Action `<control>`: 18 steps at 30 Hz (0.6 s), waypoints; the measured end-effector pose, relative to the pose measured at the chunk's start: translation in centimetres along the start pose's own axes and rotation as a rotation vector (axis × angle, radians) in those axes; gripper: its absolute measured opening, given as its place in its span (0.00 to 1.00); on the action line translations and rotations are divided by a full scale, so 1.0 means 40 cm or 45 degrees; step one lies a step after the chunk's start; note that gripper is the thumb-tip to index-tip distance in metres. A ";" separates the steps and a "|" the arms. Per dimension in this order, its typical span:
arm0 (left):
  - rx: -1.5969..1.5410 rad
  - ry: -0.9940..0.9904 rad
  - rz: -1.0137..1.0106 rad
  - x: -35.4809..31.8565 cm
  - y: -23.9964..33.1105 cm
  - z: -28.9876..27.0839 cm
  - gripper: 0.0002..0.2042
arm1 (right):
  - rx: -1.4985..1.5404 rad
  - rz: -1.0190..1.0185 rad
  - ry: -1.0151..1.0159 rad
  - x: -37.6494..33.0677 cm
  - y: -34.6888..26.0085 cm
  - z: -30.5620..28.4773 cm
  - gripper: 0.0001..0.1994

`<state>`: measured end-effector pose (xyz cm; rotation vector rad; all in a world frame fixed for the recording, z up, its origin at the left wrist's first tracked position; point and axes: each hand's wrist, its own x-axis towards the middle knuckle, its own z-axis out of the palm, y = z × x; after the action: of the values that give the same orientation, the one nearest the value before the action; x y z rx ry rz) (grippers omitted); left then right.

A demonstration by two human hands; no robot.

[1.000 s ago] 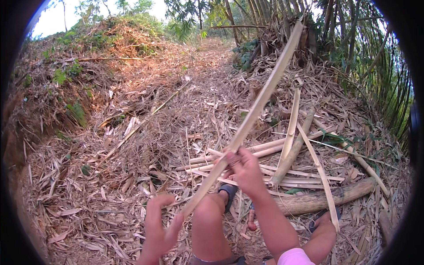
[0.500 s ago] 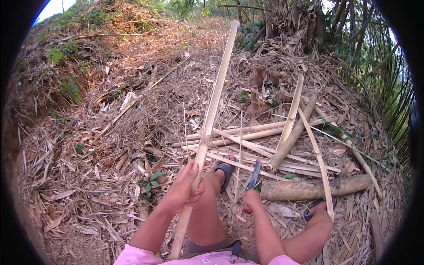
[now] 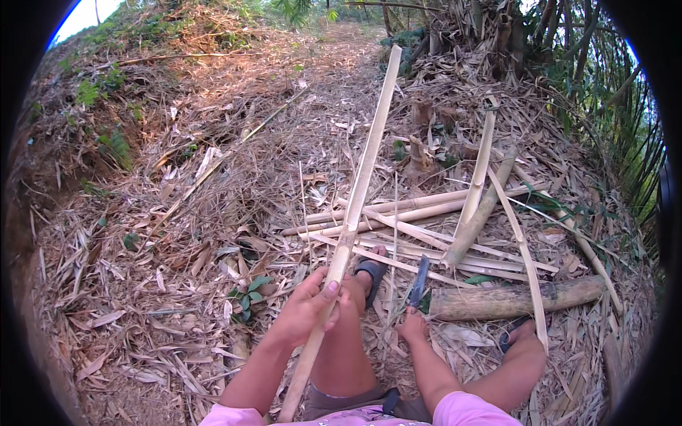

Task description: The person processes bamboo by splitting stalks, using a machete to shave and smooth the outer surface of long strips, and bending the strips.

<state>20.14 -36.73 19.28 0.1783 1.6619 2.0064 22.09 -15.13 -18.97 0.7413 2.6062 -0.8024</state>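
Ground (image 3: 142, 298): slope covered in dry bamboo leaves and husks, rising to far edge; green weeds at left bank.
Bamboo clump (image 3: 511, 35): far right corner, standing stems, dead sheaths at base.
Long bamboo strip (image 3: 355, 199): pale split length, runs from near edge beside left thigh up across ground toward far edge, tilted slightly right; lower part rests along bent left knee.
Split bamboo pile (image 3: 440, 213): several pale strips and slats lying crossed on ground right of centre, just beyond feet; some under long strip.
Log (image 3: 518, 298): short thick round piece, lying flat near right edge, just beside right foot.
Legs: bare, knees bent, seated; left foot in dark sandal (image 3: 371, 271) touching pile, right foot in sandal (image 3: 513, 334) against log.
Left hand (image 3: 309, 309): closed around long bamboo strip low on its length, thumb on top.
Right hand (image 3: 412, 328): fist closed on handle of knife (image 3: 419, 280); dark blade points away, up toward pile, tip apart from long strip.
Small green plant (image 3: 249, 290): just left of left hand, on ground.
Sleeves: pink, at near edge.
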 end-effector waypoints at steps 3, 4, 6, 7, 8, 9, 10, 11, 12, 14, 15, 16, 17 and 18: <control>-0.083 0.006 -0.055 0.018 0.004 0.001 0.15 | 0.143 0.018 0.118 -0.020 -0.053 -0.088 0.30; -0.167 0.001 -0.088 0.029 0.011 0.010 0.15 | 0.206 0.063 0.188 -0.025 -0.041 -0.106 0.29; -0.241 -0.082 -0.112 0.071 0.026 0.054 0.15 | 0.688 0.186 0.374 0.045 -0.002 -0.146 0.29; -0.260 -0.156 -0.120 0.094 0.031 0.072 0.14 | 0.823 0.277 0.351 0.049 0.032 -0.180 0.26; -0.262 -0.169 -0.135 0.098 0.033 0.058 0.13 | 0.961 0.349 0.276 -0.002 -0.026 -0.230 0.24; -0.271 -0.204 -0.145 0.109 0.036 0.050 0.13 | 1.217 0.317 0.296 -0.077 -0.067 -0.290 0.24; -0.320 -0.325 -0.138 0.125 0.046 0.055 0.11 | 1.479 0.275 0.342 -0.130 -0.086 -0.354 0.24; -0.251 -0.303 -0.111 0.140 0.056 0.080 0.11 | 1.735 0.224 0.393 -0.186 -0.101 -0.415 0.24; -0.185 -0.280 -0.085 0.156 0.064 0.111 0.10 | 1.928 -0.004 0.501 -0.258 -0.124 -0.473 0.19; -0.137 -0.332 -0.040 0.183 0.088 0.173 0.09 | 1.871 -0.476 0.635 -0.345 -0.111 -0.586 0.15; -0.160 -0.406 -0.049 0.204 0.088 0.187 0.09 | 1.821 -0.605 0.714 -0.397 -0.120 -0.651 0.15; -0.202 -0.472 -0.066 0.240 0.073 0.172 0.09 | 1.749 -0.723 0.779 -0.438 -0.148 -0.714 0.16; -0.228 -0.554 -0.078 0.267 0.072 0.183 0.09 | 1.682 -0.844 0.859 -0.476 -0.157 -0.771 0.18; -0.355 -0.620 -0.207 0.282 0.081 0.203 0.10 | 1.736 -0.957 0.844 -0.503 -0.140 -0.816 0.21</control>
<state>12.90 -24.68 21.75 0.3822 1.0520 1.8591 30.78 -7.48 18.00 0.2013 2.4839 -3.1184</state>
